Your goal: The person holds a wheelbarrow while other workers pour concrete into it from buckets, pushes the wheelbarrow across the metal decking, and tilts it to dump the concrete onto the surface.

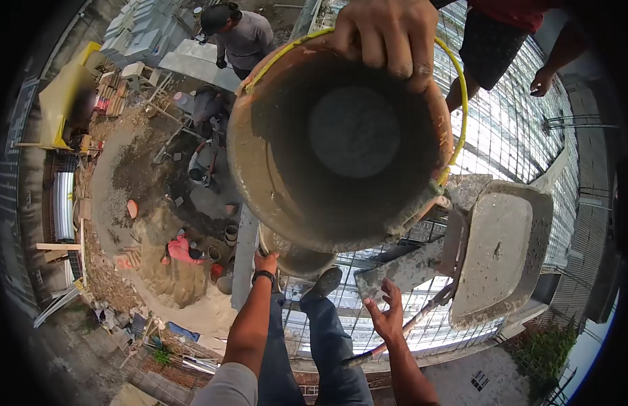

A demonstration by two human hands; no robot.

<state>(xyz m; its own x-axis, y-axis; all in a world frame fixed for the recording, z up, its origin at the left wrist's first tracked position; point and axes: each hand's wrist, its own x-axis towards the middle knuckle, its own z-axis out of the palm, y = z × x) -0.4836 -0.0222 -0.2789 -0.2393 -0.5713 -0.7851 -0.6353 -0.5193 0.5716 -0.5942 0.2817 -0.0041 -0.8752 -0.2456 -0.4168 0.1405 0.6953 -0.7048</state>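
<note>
Nearest, a bucket (344,196) gripped at its far rim by a co-worker's hand (388,34) points its mouth at the viewer, long axis running away to its base; beyond, the person's right hand (388,312) is spread open while the left hand (265,263) grasps a second bucket (300,260).

Daylight fills the scene, brightest where the metal decking (506,145) throws back white glare on the right. The inside of the nearest bucket (344,176) falls into brown shadow, its bottom paler. A smudge of blur lies beside the yellow sheet (72,76). Straight lines bow strongly outward, and the corners and side edges fade to black.
</note>
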